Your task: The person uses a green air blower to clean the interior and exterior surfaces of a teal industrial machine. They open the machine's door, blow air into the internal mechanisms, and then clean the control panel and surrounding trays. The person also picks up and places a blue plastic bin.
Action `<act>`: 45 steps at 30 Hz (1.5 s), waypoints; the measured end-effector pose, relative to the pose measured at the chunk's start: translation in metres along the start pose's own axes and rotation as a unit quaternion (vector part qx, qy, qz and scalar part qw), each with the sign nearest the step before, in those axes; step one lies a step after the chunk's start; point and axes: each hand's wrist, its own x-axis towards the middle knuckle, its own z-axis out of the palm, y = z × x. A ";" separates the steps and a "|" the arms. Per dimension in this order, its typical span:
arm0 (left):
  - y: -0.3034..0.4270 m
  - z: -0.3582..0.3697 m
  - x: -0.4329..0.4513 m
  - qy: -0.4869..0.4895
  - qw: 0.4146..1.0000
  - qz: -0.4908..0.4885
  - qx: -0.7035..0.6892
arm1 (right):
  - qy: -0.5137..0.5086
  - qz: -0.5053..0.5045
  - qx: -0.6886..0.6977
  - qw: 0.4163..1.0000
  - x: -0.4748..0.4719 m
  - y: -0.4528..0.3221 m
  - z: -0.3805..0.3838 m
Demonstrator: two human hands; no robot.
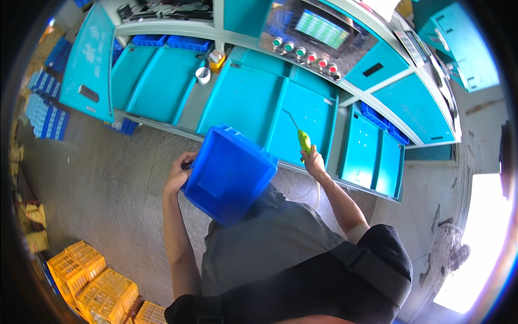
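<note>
My left hand (178, 172) grips the left side of a blue plastic bin (232, 174), which is tilted so that its bare inside faces up towards me. The bin is held in front of my body, its upper end close to the bench edge. In my right hand (314, 163) is a lime-green air blow gun (304, 141) with a long thin nozzle. Its nozzle points away from me, over a turquoise tray (301, 121) on the bench. A pale hose hangs below my right hand.
A control panel (319, 34) with a screen and green and red buttons stands behind the trays. A white cup (203, 75) and a small yellow container (217, 62) sit between trays. Yellow crates (107, 293) are stacked at lower left. A fan (445, 247) stands at right.
</note>
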 end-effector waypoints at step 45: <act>0.035 0.132 0.033 0.134 0.986 -0.094 -0.015 | 0.196 0.246 -0.100 0.944 0.104 0.305 -0.160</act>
